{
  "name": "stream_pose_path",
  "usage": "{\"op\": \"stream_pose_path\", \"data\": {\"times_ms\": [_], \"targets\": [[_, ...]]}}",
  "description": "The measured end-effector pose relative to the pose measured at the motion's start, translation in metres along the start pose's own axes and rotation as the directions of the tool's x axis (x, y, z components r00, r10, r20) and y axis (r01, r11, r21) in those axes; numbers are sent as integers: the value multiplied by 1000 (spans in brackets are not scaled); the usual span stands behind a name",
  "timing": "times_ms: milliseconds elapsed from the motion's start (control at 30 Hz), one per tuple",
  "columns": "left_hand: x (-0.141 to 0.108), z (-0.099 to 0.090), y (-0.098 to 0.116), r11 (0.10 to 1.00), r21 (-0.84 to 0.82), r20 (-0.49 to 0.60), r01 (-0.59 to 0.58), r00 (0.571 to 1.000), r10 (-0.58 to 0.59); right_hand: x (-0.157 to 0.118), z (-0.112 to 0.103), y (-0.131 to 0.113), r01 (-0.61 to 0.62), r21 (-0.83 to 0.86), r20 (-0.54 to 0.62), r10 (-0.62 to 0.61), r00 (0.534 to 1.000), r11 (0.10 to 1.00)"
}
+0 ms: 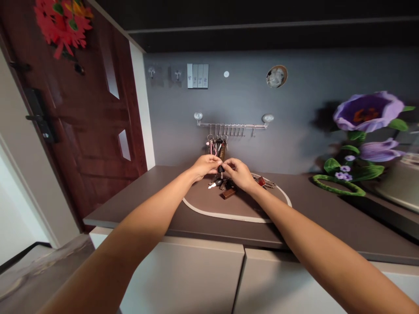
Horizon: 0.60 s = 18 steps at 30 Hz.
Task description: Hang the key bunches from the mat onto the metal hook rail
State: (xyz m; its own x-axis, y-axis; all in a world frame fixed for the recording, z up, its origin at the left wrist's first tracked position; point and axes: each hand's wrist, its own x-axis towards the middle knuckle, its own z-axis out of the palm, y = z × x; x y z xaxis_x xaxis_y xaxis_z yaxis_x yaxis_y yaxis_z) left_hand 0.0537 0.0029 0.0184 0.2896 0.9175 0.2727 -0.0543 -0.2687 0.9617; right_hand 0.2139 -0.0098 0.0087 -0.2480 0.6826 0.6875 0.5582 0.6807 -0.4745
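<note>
My left hand (206, 166) and my right hand (239, 174) meet above the mat (225, 214), fingertips pinched together. Between them is a small key with a black head (221, 168), partly covered by the fingers. Just below lie loose keys and fobs, among them a white-and-dark key (214, 184) and a brown block-shaped fob (228, 193). A red key fob (261, 181) rests beside my right wrist. Behind the hands, several bunches of keys (216, 146) hang from the left part of a clear hook rail (232, 126).
The brown counter (157, 196) runs along a grey wall, above white cupboard doors (183, 270). Purple artificial flowers (368, 113) stand at the right. A dark red door (88, 113) is on the left, and a black shelf (262, 32) overhangs the counter.
</note>
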Motion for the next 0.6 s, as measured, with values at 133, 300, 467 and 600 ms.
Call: {"op": "stream_pose_path", "data": {"times_ms": [133, 300, 467, 600], "targets": [[-2, 3, 2, 1000, 19, 1, -5, 1000, 5, -1, 0, 3, -14, 21, -2, 14, 1000, 1000], [-6, 7, 5, 996, 74, 0, -52, 999, 52, -1, 0, 4, -19, 58, -16, 20, 1000, 998], [-5, 9, 6, 989, 86, -29, -122, 992, 125, 0, -1, 3, -29, 134, -43, 36, 998, 990], [-4, 9, 8, 986, 102, -107, -134, 984, 144, 5, -4, 3, -47, 222, -106, 71, 992, 974]]}}
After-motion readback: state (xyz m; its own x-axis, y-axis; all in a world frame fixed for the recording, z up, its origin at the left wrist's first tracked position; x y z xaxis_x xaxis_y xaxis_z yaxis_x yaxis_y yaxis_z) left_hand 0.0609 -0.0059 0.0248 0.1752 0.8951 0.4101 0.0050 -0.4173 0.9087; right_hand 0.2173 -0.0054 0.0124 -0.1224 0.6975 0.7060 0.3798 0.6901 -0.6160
